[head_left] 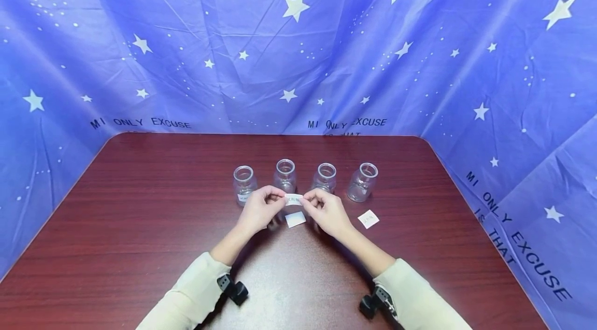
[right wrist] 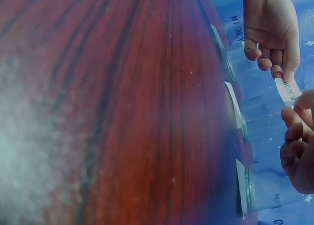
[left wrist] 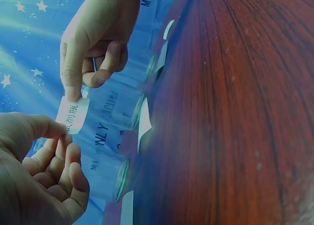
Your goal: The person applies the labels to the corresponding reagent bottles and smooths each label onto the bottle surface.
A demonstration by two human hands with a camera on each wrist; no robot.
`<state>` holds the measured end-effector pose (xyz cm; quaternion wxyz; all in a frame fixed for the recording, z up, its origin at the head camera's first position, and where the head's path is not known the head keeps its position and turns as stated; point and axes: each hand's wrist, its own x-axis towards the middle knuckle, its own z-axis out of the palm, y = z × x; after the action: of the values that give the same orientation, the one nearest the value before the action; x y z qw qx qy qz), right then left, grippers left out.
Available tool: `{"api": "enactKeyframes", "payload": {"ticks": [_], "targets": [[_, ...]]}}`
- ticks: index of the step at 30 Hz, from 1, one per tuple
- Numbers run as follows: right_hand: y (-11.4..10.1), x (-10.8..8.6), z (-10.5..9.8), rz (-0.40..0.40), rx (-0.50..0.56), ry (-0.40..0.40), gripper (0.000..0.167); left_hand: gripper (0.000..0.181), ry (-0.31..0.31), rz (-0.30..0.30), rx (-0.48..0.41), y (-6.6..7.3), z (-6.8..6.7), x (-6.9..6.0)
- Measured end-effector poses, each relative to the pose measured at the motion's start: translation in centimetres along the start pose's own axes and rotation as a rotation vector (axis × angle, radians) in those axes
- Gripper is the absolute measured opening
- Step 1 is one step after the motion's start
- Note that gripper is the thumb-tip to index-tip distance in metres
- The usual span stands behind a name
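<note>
A small white label (head_left: pixel 294 199) with dark writing is stretched between both hands, above the table. My left hand (head_left: pixel 261 210) pinches its left end between thumb and forefinger; my right hand (head_left: pixel 328 212) pinches the right end the same way. In the left wrist view the label (left wrist: pixel 74 112) bends slightly, its print facing the camera. Just behind the hands stand two clear glass jars, a middle-left jar (head_left: pixel 285 174) and a middle-right jar (head_left: pixel 326 177), their lower parts partly covered. Below the label lies a white paper piece (head_left: pixel 295 220).
A glass jar (head_left: pixel 243 182) at the left bears a white label, partly hidden by the left hand. Another glass jar (head_left: pixel 362 185) stands at the right, with a written white paper (head_left: pixel 368 219) before it. A starry blue curtain (head_left: pixel 261 76) hangs behind the brown table (head_left: pixel 140 226).
</note>
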<state>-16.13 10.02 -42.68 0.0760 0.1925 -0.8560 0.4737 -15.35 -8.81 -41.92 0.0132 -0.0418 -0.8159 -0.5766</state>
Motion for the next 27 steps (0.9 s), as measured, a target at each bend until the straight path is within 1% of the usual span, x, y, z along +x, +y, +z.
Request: {"api": "enactKeyframes", "payload": {"ticks": [4,7,10,12,17,19,22,27], "targets": [[0.1,0.3,0.4,-0.004,-0.007,0.004,0.004,0.011,0.017,0.007,0.034,0.1,-0.1,0.0],[0.1,0.5,0.7,-0.013,-0.003,0.013,0.005,0.01,0.034,0.028,0.067,0.2,-0.1,0.0],[0.2,0.7,1.0,-0.017,-0.023,0.036,0.005,0.009,0.055,0.047,0.13,0.2,0.0,0.1],[0.2,0.8,1.2,-0.018,-0.044,0.054,0.005,0.008,0.074,0.059,0.192,0.2,0.1,0.1],[0.2,1.2,1.8,-0.004,-0.121,0.098,0.005,0.007,0.118,0.037,0.299,0.3,0.2,0.1],[0.2,1.2,2.0,0.011,-0.154,0.112,0.006,0.007,0.132,0.025,0.323,0.4,0.2,0.1],[0.1,1.3,2.4,0.038,-0.204,0.13,0.009,0.007,0.153,0.024,0.359,0.4,0.2,0.1],[-0.1,1.4,2.8,0.081,-0.232,0.139,0.01,0.007,0.178,0.025,0.38,0.3,0.2,0.1]]}}
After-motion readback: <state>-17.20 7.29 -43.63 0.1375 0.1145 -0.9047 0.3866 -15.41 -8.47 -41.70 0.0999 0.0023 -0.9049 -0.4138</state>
